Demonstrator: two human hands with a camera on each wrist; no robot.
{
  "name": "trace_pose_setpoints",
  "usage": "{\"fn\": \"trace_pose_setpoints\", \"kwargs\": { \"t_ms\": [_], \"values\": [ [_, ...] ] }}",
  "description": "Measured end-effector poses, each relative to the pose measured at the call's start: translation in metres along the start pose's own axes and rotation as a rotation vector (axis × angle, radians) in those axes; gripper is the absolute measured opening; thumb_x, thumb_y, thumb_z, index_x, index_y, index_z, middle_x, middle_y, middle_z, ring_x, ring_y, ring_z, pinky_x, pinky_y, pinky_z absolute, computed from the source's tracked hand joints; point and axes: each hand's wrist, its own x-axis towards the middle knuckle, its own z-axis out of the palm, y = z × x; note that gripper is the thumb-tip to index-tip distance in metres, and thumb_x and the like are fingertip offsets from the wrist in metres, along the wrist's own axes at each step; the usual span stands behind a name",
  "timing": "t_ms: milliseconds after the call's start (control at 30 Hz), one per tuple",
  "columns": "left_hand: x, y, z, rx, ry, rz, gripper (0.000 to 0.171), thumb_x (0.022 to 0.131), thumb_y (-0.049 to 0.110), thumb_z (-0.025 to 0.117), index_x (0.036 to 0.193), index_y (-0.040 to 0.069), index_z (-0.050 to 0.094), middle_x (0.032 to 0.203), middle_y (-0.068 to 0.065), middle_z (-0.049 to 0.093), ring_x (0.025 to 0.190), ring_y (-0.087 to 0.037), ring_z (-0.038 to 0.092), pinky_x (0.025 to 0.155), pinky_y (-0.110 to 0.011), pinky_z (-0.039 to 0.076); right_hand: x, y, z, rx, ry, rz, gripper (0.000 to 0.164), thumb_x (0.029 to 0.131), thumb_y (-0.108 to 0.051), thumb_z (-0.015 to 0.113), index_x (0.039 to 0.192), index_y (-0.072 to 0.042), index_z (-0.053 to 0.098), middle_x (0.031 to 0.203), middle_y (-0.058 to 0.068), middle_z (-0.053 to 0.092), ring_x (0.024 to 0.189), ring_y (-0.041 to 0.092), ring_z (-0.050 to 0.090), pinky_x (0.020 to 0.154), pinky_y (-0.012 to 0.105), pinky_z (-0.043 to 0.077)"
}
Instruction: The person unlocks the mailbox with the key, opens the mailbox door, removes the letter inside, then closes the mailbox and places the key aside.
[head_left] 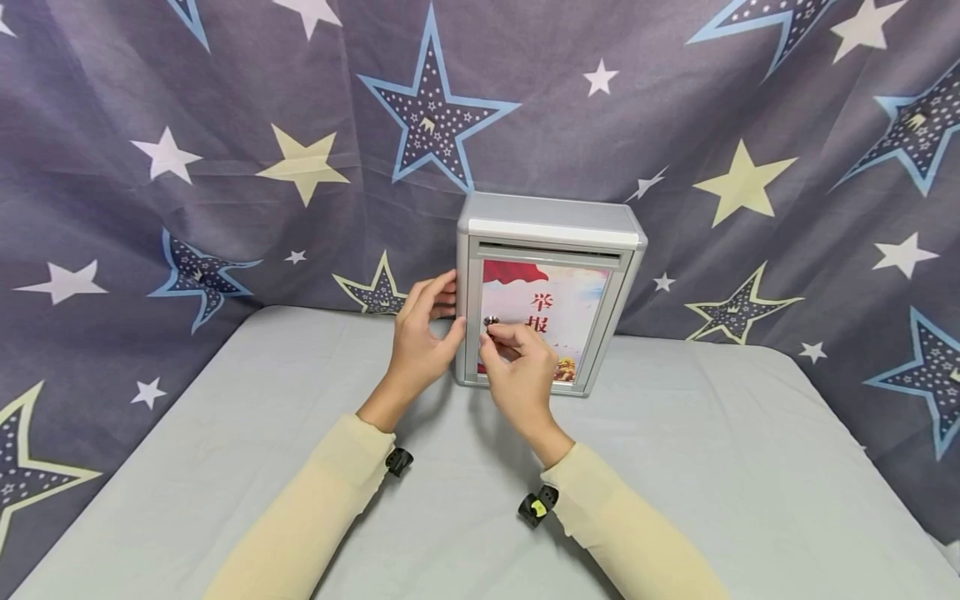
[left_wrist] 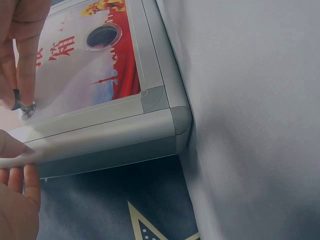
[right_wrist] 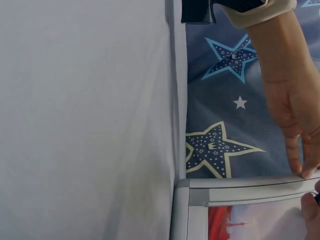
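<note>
A silver metal box (head_left: 551, 218) with a slot near its top stands upright against the backdrop, its front panel bearing a printed sheet with red characters. My right hand (head_left: 522, 371) pinches a small black-headed key (left_wrist: 16, 100) between thumb and forefinger at the round lock (head_left: 491, 320) on the panel's left side. The key's shaft is hidden. My left hand (head_left: 422, 333) rests on the box's left side, fingertips along that side and thumb at the front edge. In the right wrist view, the left hand's fingertips (right_wrist: 307, 172) touch the silver frame.
Below the box spreads a pale grey cloth-covered table (head_left: 675, 467). Behind it hangs a dark grey curtain (head_left: 540, 150) with stars, close to the box's back. Black wrist cameras (head_left: 537, 506) sit under both cream sleeves.
</note>
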Motion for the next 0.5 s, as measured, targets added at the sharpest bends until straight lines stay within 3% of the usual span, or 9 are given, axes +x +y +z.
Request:
{"fn": "trace_pose_setpoints", "kwargs": {
  "t_ms": [167,300,500],
  "values": [
    [0.001,0.001,0.001,-0.004,-0.002,-0.001,0.065,0.081,-0.018,0.070,0.142,-0.001,0.056,0.123,-0.021,0.059,0.103,-0.032,0.064,0.086,-0.043,0.061,0.002,-0.019,-0.003,0.009,0.008,0.011,0.009,0.082,0.017,0.072,0.090,0.014,0.070,0.092,0.027,0.070,0.079,0.039,0.073,0.070,0.046,0.065],
    [0.001,0.002,0.000,0.005,-0.008,-0.004,0.064,0.082,-0.017,0.069,0.142,-0.001,0.056,0.123,-0.021,0.059,0.104,-0.032,0.064,0.087,-0.042,0.061,0.001,-0.005,-0.002,0.010,-0.006,0.032,0.006,0.085,0.009,0.073,0.092,0.009,0.073,0.094,0.021,0.073,0.081,0.031,0.075,0.072,0.037,0.065],
    [0.001,0.003,0.000,0.007,-0.006,-0.002,0.063,0.082,-0.017,0.070,0.142,0.000,0.056,0.122,-0.019,0.059,0.103,-0.031,0.064,0.086,-0.040,0.061,0.006,-0.023,-0.006,-0.010,-0.012,0.039,0.008,0.082,0.015,0.072,0.089,0.013,0.072,0.090,0.025,0.073,0.077,0.036,0.074,0.069,0.043,0.065]
  ]
}}
